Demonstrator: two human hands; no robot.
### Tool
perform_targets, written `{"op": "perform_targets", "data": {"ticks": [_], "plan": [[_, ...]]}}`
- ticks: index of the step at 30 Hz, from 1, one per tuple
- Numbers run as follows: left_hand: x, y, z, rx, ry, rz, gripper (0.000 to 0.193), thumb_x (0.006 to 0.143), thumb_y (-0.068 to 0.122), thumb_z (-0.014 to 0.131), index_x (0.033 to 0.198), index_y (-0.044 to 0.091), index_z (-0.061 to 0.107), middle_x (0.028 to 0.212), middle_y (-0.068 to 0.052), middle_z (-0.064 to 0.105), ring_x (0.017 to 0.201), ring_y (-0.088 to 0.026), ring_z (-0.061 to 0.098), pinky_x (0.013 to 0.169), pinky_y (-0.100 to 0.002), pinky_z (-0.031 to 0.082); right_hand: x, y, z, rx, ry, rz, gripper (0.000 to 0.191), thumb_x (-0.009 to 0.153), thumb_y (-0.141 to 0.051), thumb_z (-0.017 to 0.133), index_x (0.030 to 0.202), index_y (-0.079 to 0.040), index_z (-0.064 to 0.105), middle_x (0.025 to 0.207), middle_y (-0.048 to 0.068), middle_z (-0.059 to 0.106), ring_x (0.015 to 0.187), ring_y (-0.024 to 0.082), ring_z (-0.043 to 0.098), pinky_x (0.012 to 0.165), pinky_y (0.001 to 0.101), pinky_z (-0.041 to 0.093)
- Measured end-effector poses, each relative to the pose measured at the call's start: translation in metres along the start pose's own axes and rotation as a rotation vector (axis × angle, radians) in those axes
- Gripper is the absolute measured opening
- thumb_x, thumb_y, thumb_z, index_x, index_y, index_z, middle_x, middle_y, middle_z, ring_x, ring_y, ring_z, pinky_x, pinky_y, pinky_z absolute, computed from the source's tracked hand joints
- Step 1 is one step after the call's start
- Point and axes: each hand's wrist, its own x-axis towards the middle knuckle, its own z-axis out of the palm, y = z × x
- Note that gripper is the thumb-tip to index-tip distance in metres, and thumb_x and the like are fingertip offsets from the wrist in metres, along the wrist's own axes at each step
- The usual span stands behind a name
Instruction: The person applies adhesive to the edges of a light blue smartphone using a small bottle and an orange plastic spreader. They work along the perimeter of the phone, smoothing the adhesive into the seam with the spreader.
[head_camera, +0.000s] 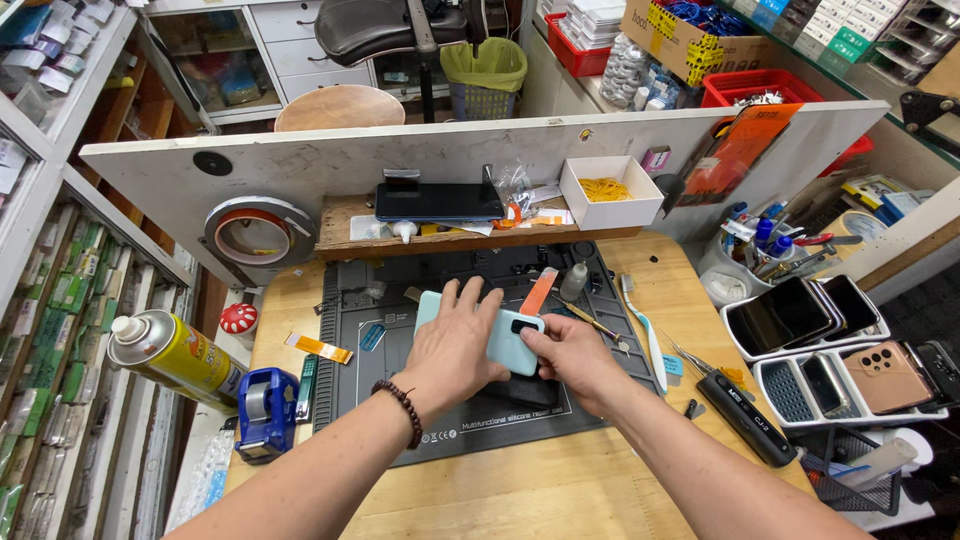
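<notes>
Head view: the left hand lies flat on the pale blue phone, pinning it to the dark work mat, while the right hand pinches its near edge beside an orange pry card, likely steadying it.

I see a pale mint-green phone lying back-up, with its long side running left to right across the middle of the dark grey work mat. It has rounded corners and a small dark oblong camera window near its right end. It sits slightly raised on a black block, of which only the near right part shows. Most of its left half is covered, so I cannot tell how that end looks.
</notes>
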Motion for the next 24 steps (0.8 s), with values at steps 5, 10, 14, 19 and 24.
{"op": "perform_targets", "data": {"ticks": [5, 10, 14, 19, 24], "plan": [[0.013, 0.001, 0.010, -0.122, -0.427, -0.193, 0.079, 0.059, 0.032, 0.096, 0.125, 0.007, 0.061, 0.124, -0.012, 0.060, 0.127, -0.032, 0.048, 0.095, -0.045, 0.054, -0.006, 0.004, -0.006, -0.039, -0.004, 0.035, 0.025, 0.094, -0.026, 0.073, 0.105, -0.003, 0.071, 0.079, -0.001, 0.064, 0.066, 0.008, 0.058, 0.058, 0.0233, 0.053], [0.010, 0.003, 0.012, -0.148, -0.416, -0.251, 0.071, 0.063, 0.032, 0.094, 0.121, 0.007, 0.062, 0.121, -0.010, 0.062, 0.125, -0.030, 0.051, 0.098, -0.044, 0.054, 0.009, -0.004, -0.055, -0.130, 0.360, 0.013, 0.038, 0.088, -0.031, 0.077, 0.115, -0.005, 0.072, 0.087, 0.001, 0.069, 0.070, 0.010, 0.061, 0.057, 0.0270, 0.051], [0.010, 0.003, 0.010, -0.161, -0.435, -0.277, 0.069, 0.063, 0.031, 0.094, 0.119, 0.007, 0.062, 0.121, -0.010, 0.062, 0.126, -0.030, 0.050, 0.098, -0.044, 0.053, 0.042, -0.004, -0.082, -0.484, 0.475, -0.139, 0.058, 0.078, -0.023, 0.082, 0.131, -0.006, 0.064, 0.094, 0.008, 0.073, 0.078, 0.018, 0.069, 0.067, 0.0351, 0.058], [0.015, 0.005, 0.008, -0.147, -0.471, -0.312, 0.073, 0.062, 0.032, 0.095, 0.122, 0.007, 0.060, 0.124, -0.010, 0.061, 0.127, -0.030, 0.049, 0.100, -0.044, 0.053, 0.077, -0.004, -0.083, -0.747, 0.478, -0.288, 0.069, 0.069, -0.023, 0.088, 0.130, -0.003, 0.064, 0.109, 0.015, 0.076, 0.098, 0.026, 0.073, 0.087, 0.0374, 0.055], [0.015, 0.005, 0.007, -0.165, -0.478, -0.322, 0.074, 0.062, 0.031, 0.095, 0.122, 0.007, 0.059, 0.123, -0.010, 0.062, 0.127, -0.030, 0.050, 0.100, -0.044, 0.052, 0.075, -0.013, -0.071, -0.809, 0.513, -0.259, 0.049, 0.076, -0.029, 0.085, 0.118, -0.006, 0.073, 0.106, 0.015, 0.077, 0.097, 0.027, 0.074, 0.089, 0.0378, 0.056]]}}
